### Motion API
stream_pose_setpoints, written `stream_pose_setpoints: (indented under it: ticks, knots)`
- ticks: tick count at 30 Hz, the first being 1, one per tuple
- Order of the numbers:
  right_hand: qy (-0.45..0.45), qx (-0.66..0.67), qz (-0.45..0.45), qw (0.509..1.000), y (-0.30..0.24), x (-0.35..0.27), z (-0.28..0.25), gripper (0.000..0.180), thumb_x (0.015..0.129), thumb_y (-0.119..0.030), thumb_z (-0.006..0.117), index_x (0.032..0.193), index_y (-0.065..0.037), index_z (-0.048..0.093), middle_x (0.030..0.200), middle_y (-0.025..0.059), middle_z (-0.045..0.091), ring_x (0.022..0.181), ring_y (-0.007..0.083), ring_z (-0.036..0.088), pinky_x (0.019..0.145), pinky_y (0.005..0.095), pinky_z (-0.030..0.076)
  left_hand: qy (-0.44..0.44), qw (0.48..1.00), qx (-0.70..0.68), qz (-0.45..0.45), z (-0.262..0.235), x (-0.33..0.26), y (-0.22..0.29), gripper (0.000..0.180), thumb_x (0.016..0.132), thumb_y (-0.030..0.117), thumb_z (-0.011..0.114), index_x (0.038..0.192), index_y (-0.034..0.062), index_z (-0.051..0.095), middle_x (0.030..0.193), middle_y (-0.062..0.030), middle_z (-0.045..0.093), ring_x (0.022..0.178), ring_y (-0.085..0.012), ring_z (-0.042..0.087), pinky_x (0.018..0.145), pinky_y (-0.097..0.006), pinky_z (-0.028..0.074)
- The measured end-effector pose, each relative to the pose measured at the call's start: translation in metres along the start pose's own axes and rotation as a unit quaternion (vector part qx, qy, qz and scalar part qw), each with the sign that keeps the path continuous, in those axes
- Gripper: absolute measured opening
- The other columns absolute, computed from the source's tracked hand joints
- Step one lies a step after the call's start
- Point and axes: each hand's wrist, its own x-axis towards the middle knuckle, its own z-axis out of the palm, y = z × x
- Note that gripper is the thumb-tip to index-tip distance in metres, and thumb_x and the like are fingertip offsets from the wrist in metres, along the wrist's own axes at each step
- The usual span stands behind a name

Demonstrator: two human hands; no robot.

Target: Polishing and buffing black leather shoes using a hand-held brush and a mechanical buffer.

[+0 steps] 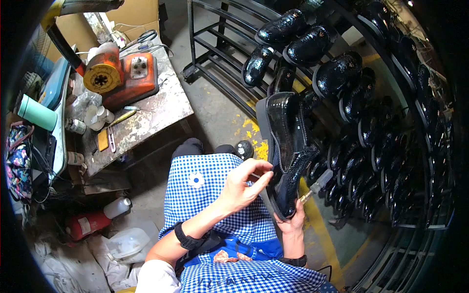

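A glossy black shoe is held upright over my lap, sole edge turned to the left. My right hand grips its lower end from underneath. A small tool with a grey handle and brass tip sticks out to the right behind the shoe, just above that hand. My left hand reaches in from the left wearing a black wristband, and its thumb and fingertips pinch the shoe's side near the sole. A blue-and-white checked apron covers my lap.
A black metal rack holding several glossy black shoes curves across the right side. A worn workbench at the left carries an orange machine, scissors, bottles and a teal cup. Plastic bottles lie on the floor.
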Motion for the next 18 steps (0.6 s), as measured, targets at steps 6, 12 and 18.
stream_pose_setpoints:
  ticks: [6,12,18]
  knots:
    - [0.004,-0.017,-0.004,1.000,0.001,-0.001,0.012,0.060,0.071,-0.033,0.070,0.118,-0.004,0.048,0.102,0.0076,0.059,0.082,0.0184,0.060,0.068,0.0302,0.052,0.010,0.989,0.126,0.076,0.003,0.001,0.007,0.018,0.078,0.006,0.064,0.093,-0.0001,0.057,0.079,-0.0073,0.057,0.070,-0.0125,0.061,0.059,-0.023,0.050]
    - [0.018,-0.194,-0.167,0.967,-0.005,0.000,0.032,0.069,0.069,-0.025,0.071,0.123,0.004,0.040,0.116,0.0127,0.051,0.105,0.0220,0.052,0.093,0.0333,0.041,0.011,0.979,0.201,0.043,-0.004,0.003,0.006,0.017,0.078,0.009,0.063,0.092,-0.0011,0.059,0.076,-0.0116,0.060,0.068,-0.0189,0.062,0.059,-0.027,0.050]
    - [0.010,-0.255,-0.228,0.940,-0.006,0.002,0.037,0.071,0.068,-0.021,0.070,0.125,0.005,0.038,0.119,0.0121,0.049,0.110,0.0210,0.048,0.097,0.0326,0.035,0.000,0.986,-0.066,-0.152,-0.013,0.006,-0.006,0.017,0.082,0.012,0.060,0.090,-0.0023,0.061,0.072,-0.0063,0.064,0.066,-0.0081,0.061,0.060,-0.022,0.049]
